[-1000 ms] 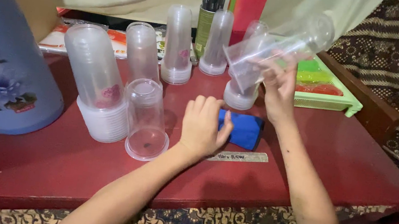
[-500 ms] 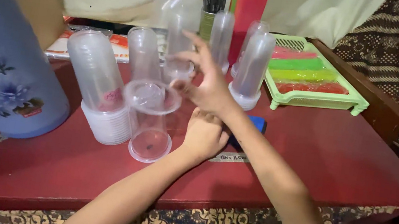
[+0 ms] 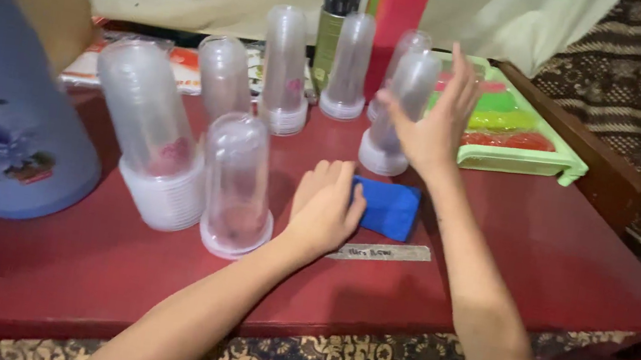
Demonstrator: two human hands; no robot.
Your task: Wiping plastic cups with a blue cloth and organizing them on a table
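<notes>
Right hand [image 3: 428, 128] was spread open against the cup stack [image 3: 399, 107]; left hand [image 3: 325, 206] lay flat on the blue cloth [image 3: 387, 208]. Best gripped low, so the stack wouldn't tip.

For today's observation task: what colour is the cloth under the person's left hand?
Blue: the cloth under the left hand shows clearly in the head view.
</notes>
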